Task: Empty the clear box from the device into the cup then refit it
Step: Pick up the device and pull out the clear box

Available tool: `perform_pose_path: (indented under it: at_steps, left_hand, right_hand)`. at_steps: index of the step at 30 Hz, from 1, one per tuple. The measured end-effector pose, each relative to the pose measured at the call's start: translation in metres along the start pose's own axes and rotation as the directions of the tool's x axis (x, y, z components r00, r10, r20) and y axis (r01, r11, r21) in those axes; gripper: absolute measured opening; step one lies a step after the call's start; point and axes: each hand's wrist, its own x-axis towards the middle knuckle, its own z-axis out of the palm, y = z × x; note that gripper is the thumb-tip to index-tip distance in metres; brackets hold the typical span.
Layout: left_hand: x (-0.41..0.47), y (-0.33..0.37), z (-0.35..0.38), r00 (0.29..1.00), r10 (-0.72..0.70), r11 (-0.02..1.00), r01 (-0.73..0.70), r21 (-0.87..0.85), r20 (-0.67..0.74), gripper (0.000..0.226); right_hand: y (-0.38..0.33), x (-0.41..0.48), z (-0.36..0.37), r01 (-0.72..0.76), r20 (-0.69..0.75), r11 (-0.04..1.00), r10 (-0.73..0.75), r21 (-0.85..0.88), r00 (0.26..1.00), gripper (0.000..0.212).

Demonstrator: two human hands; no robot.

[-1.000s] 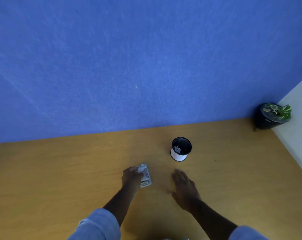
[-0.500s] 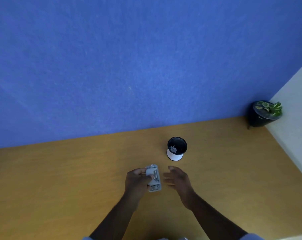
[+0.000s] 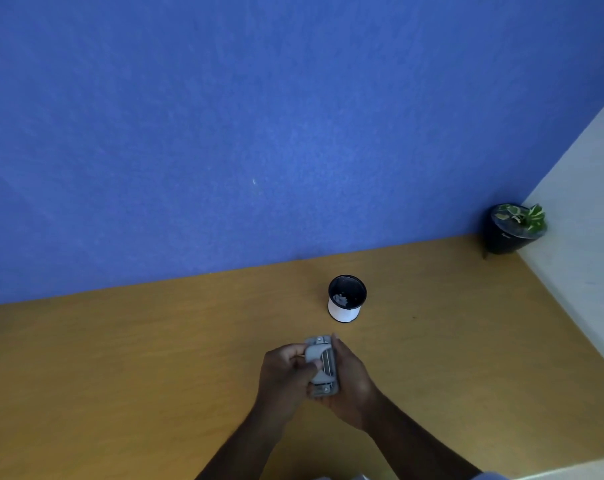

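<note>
A small grey device [image 3: 322, 367] is held between both my hands just above the wooden table, its long side pointing away from me. My left hand [image 3: 284, 372] wraps its left side with the thumb on top. My right hand [image 3: 354, 382] cups its right side and underside. The clear box cannot be made out apart from the device. Beyond the hands stands the cup [image 3: 346, 298], white outside and black inside, upright, with pale scraps in the bottom.
The wooden table [image 3: 120, 358] ends at a blue wall behind. A black pot with a green plant [image 3: 513, 228] stands in the far right corner beside a white wall. The table's near right edge shows at the bottom right.
My left hand lifted the device from the table and carried it right. My right hand rose from the table and closed on the device's right side.
</note>
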Motion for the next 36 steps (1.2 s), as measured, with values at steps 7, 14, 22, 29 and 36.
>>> perform_pose_path:
  at_steps: [7,14,22,29,36]
  left_hand:
    - [-0.006,0.001,0.003,0.999,0.017,0.998,-0.02,0.063,0.05,0.023]
    - [-0.008,0.0,0.003,0.997,0.032,0.996,-0.037,0.076,0.065,0.027]
    - [0.001,-0.004,0.0,0.998,-0.04,0.999,0.04,-0.013,0.046,0.017]
    - [0.005,-0.003,-0.008,0.987,-0.106,0.972,0.129,-0.198,0.124,0.02]
    - [0.008,0.0,-0.015,0.975,-0.14,0.843,0.209,-0.495,0.174,0.022]
  right_hand:
    - [0.001,-0.006,0.0,-0.006,-0.089,0.999,0.01,0.039,0.996,0.055]
    - [0.001,-0.011,0.002,-0.006,-0.068,0.999,0.008,0.041,0.998,0.061]
    - [-0.003,-0.01,0.002,-0.026,-0.083,1.0,0.027,0.011,0.996,0.071]
    - [-0.007,-0.008,0.004,-0.031,-0.143,0.998,0.023,-0.056,0.989,0.077]
    - [-0.004,-0.005,0.0,-0.016,-0.147,0.997,0.005,-0.077,0.989,0.087]
